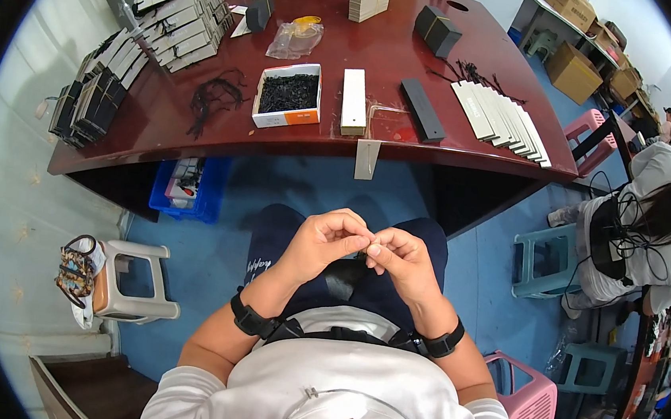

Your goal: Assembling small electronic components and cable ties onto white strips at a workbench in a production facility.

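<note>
Above my lap, my left hand [325, 240] and my right hand [402, 265] meet, thumbs and forefingers pinched fingertip to fingertip. Whatever lies between them is too small and covered to make out; a bit of something dark shows under the fingers. Ahead on the dark red table [333, 50] stands an open white and orange box [288, 117] full of small black pieces. Right of it are a stack of white cards [354, 98] and a stack of black cards [421, 112]. One pale card [366, 160] sticks out over the table's near edge.
White cards [499, 122] lie fanned at the right, black cords [217, 99] at the left. Banded stacks [180, 20] crowd the far left. Below are a blue crate [200, 202] and a beige stool [133, 284]. A pink stool [530, 398] and a seated person [637, 228] are at right.
</note>
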A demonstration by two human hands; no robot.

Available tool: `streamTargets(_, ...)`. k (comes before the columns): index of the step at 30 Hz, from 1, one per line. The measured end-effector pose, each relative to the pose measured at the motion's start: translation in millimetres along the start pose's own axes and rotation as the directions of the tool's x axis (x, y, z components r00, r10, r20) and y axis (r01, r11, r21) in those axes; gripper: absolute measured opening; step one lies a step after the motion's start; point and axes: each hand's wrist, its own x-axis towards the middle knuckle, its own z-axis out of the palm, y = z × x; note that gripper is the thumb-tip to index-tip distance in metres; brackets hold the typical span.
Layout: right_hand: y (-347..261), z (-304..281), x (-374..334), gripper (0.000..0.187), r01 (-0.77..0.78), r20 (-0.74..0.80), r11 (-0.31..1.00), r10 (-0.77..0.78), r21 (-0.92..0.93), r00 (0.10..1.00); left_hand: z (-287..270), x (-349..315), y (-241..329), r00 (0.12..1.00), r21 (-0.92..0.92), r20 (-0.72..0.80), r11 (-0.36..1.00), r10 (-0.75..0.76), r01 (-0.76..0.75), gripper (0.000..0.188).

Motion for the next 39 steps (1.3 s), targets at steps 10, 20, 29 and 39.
streamTargets(10,3.6,1.4,0.9,0.01,0.063,-0.002,0.998,-0.063,-0.005,0.998,2.6,-5.9,-22.2,0.998,-0.319,-0.049,0.948,-0.031,0.013,0.02)
streamTargets(20,5.0,2.8,1.2,0.01,-0.021,0.023,1.0,0.021,-0.014,1.0,2.3,-4.2,-16.5,0.996,-0.278,-0.064,0.96,-0.055,0.035,0.009)
streamTargets(29,2.2,3.1,-1.1,0.01,-0.07,0.04,0.985,0.078,-0.158,0.996,0.0,-5.7,-9.7,0.992,-0.263,-0.089,0.963,-0.084,0.058,0.01)
streamTargets(39,-42.1,-6.4,7.9,0.008,0.182,0.072,0.692,-0.185,-0.699,0.98,-6.6,-7.7,-2.0,0.955,0.017,0.009,0.955,-0.295,0.295,0.018)
